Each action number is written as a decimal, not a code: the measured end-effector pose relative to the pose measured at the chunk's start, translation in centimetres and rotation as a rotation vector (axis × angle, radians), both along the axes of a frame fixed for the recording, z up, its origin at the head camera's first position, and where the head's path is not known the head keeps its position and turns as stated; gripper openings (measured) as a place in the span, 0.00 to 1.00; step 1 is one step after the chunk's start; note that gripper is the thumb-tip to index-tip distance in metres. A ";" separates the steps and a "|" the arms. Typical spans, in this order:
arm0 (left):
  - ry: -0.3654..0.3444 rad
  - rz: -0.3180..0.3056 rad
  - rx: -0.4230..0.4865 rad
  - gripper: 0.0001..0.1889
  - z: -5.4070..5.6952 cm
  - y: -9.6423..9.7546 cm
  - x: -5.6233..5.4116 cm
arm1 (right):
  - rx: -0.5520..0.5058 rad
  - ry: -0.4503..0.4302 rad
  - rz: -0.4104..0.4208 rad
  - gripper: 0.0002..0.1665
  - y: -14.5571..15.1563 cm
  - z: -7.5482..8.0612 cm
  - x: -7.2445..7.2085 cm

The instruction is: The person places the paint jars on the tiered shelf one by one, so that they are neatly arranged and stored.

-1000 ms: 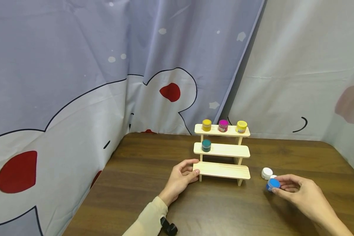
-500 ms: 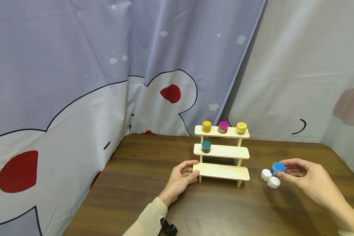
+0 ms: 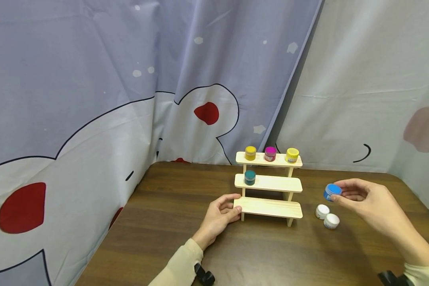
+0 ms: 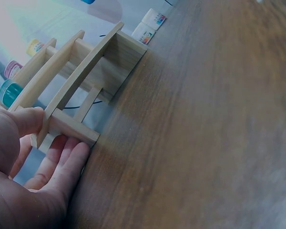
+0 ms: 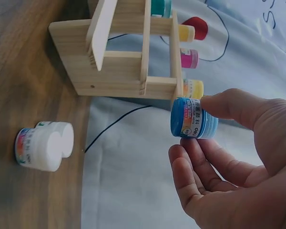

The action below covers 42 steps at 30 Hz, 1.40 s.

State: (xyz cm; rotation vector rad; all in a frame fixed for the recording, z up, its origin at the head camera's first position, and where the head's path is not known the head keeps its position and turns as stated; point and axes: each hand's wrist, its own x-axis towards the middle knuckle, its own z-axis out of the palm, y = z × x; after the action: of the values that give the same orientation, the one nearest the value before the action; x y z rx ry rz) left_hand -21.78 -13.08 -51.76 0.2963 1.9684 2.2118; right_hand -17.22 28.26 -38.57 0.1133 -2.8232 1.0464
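Observation:
A three-step wooden stand (image 3: 268,206) rests on the table, and my left hand (image 3: 219,214) grips the left end of its lowest step between thumb and fingers. In my right hand (image 3: 370,204) is a blue paint jar (image 5: 193,118), pinched between thumb and fingertips, raised off the table to the right of the stand. On the top step sit a dark yellow jar (image 3: 250,153), a magenta jar (image 3: 270,154) and a bright yellow jar (image 3: 292,155). One teal jar (image 3: 250,177) occupies the left of the middle step; the lowest step bears none.
Two white-lidded jars, a rear one (image 3: 322,211) and a nearer one (image 3: 331,221), stand side by side right of the stand, below the raised blue jar. Behind the brown table (image 3: 171,222) hangs a printed curtain (image 3: 103,131).
The blue jar moved from in front of the white jars to behind them, then up and slightly left in my right hand. My left hand has kept its hold on the stand.

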 end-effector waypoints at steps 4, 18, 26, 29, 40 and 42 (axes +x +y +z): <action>0.006 -0.003 -0.001 0.22 0.0 0.0 0.0 | -0.026 0.030 0.018 0.30 -0.7 0.6 -0.4; 0.005 -0.006 0.000 0.22 0.1 -0.1 0.0 | -0.084 0.066 0.077 0.28 -4.2 1.7 -1.8; 0.010 -0.010 -0.001 0.23 0.1 -0.1 0.0 | -0.127 0.073 0.115 0.28 -6.6 2.3 -2.7; 0.005 -0.006 -0.003 0.22 0.1 -0.1 0.0 | -0.144 0.077 0.133 0.28 -7.5 2.5 -2.9; 0.013 -0.004 -0.004 0.22 0.2 -0.1 0.1 | -0.215 0.041 0.152 0.30 -10.1 1.9 -4.1; 0.015 -0.005 -0.002 0.22 0.2 -0.1 0.1 | -0.222 0.036 0.154 0.31 -10.4 1.7 -4.3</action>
State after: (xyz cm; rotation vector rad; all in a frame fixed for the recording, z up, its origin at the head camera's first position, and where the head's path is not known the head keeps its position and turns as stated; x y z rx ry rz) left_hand -21.68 -13.14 -51.57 0.3182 1.9751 2.2106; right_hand -21.48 17.83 -36.82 0.3277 -2.6793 1.3670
